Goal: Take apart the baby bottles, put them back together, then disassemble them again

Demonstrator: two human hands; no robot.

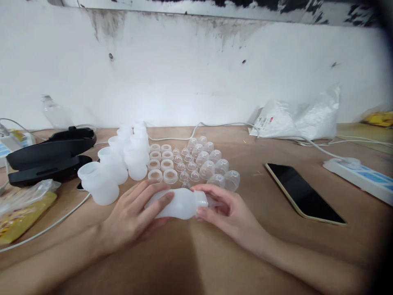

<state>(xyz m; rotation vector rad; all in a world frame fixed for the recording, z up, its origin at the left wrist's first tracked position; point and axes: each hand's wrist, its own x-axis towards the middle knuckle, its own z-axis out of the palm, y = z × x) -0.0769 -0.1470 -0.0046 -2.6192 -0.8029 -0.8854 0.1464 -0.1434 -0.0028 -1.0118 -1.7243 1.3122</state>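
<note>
A translucent white bottle (182, 203) lies sideways between my hands above the near part of the table. My left hand (141, 205) is wrapped round its base end. The fingers of my right hand (225, 209) close on the ring (201, 199) at its neck, where a clear teat points right, partly hidden by the fingers. Behind are rows of white bottles (106, 186), white rings (170, 176), clear teats (194, 175) and clear domed caps (231, 180).
On the right are a black-screened phone (302, 192), a power strip (365, 176) and a plastic bag (297, 119). At the left are a black object (50, 151), a yellow packet (27, 213) and a white cable (61, 219). A wall stands behind.
</note>
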